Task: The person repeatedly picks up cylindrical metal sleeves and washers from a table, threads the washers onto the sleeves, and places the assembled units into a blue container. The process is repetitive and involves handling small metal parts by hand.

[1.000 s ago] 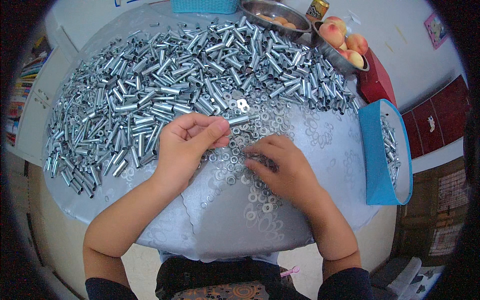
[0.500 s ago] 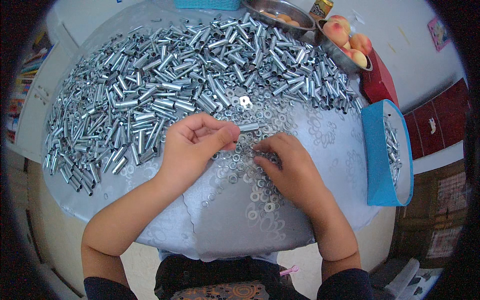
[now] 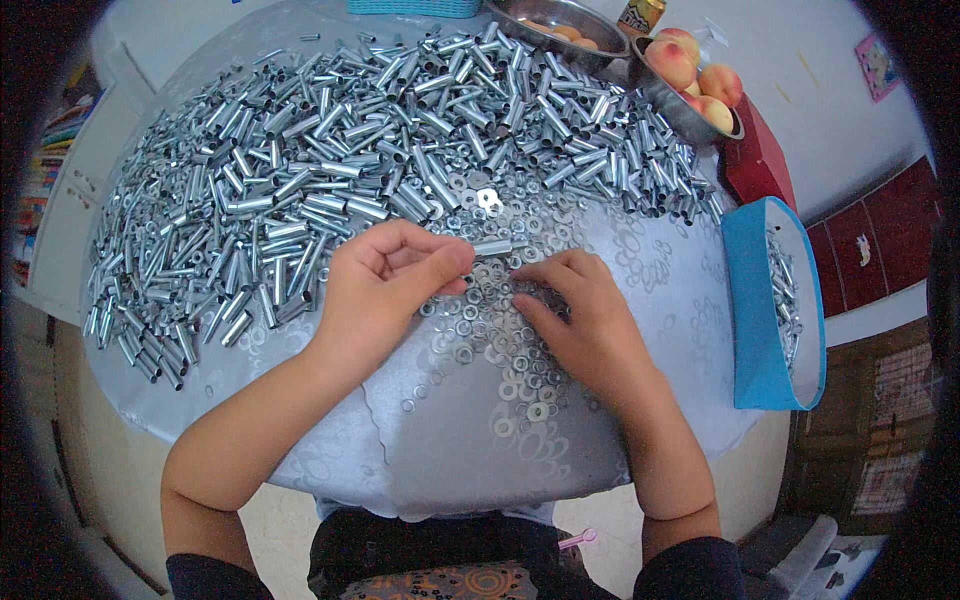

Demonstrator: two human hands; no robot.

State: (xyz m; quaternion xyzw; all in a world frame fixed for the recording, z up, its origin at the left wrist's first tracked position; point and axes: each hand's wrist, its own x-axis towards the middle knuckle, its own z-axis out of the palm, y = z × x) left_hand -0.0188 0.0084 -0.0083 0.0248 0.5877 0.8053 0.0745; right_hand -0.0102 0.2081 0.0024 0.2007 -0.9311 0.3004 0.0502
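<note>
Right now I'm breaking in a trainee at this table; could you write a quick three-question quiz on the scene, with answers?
1. Multiple choice: which hand grips the metal tube? A) right B) left C) both
2. True or false: the peaches sit in a metal bowl.
3. Short answer: what flat, ring-shaped metal parts lie beneath the right hand?

Key: 1. B, the left hand; 2. true; 3. washers.

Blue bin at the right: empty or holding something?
Holding something: silvery metal pieces show inside the blue bin through its open top.
</note>
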